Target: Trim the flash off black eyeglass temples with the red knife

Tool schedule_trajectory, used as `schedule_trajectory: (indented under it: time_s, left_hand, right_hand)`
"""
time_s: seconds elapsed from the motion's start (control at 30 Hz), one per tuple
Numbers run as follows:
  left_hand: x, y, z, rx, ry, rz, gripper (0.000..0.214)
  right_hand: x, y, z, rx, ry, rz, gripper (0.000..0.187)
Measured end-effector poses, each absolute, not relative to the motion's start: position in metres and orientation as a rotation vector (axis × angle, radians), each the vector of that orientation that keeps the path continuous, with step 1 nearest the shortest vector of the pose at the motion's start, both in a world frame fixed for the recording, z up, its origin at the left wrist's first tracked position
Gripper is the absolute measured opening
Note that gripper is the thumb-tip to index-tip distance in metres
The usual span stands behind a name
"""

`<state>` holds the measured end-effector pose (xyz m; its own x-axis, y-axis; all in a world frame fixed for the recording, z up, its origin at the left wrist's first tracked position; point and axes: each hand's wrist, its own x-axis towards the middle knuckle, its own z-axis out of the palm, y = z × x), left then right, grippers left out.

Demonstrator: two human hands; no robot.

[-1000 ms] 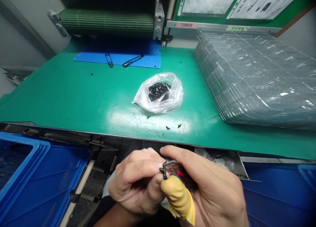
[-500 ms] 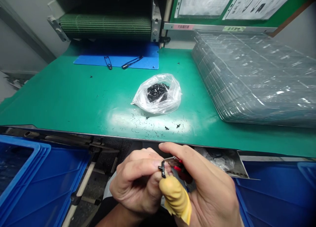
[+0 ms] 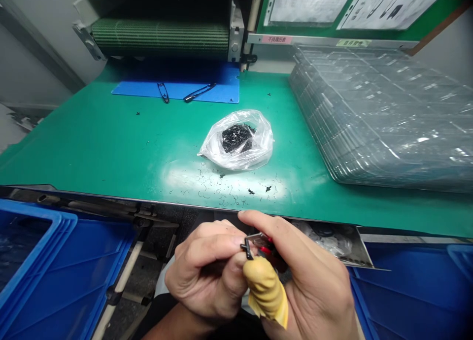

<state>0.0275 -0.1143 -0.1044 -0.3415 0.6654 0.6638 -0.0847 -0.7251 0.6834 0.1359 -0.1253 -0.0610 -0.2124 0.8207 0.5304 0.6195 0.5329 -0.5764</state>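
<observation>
Fingers [image 3: 216, 245] pinching thin black part [image 3: 247, 248], red-handled nippers [image 3: 263, 242] — touching

The surface [image 3: 92, 148] is plain bright green, flecked with black toward 6 o'clock. At 11 o'clock lies a solid blue mat [image 3: 207, 86], and beyond it a dark green belt [image 3: 158, 37] with fine ribbing. At the centre a clear bag [image 3: 258, 150] holds a black heap of parts [image 3: 236, 137]. The trays [image 3: 388, 118] at 3 o'clock are colourless and glossy. At 6 o'clock the right hand [image 3: 314, 290] wears a mustard-yellow thumb cot [image 3: 266, 293] and grips a silver tool [image 3: 266, 249] with red handles; the left hand [image 3: 207, 276] pinches a black piece [image 3: 247, 250].
</observation>
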Motion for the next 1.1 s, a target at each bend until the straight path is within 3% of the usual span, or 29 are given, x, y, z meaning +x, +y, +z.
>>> schedule_trajectory:
  time_s: [0.43,0.53,0.7,0.97,1.1]
  left_hand:
    - [0.025,-0.113,-0.112,1.383,0.843,2.082,0.007]
    - [0.010,-0.119,-0.127,1.160,1.031,2.059,0.006]
    - [-0.036,-0.138,-0.162,0.725,1.284,1.776,0.015]
    - [-0.089,-0.167,-0.197,0.407,1.375,1.543,0.039]
    - [-0.105,-0.173,-0.206,0.314,1.409,1.536,0.039]
  right_hand:
    - [0.134,-0.123,-0.060,-1.225,-1.840,0.539,0.024]
    - [0.147,-0.116,-0.063,-1.363,-1.757,0.658,0.028]
    - [0.216,-0.105,-0.079,-1.744,-1.711,0.503,0.033]
    - [0.265,-0.112,-0.111,-1.785,-2.276,0.851,0.016]
    - [0.256,-0.095,-0.125,-1.945,-2.493,0.975,0.019]
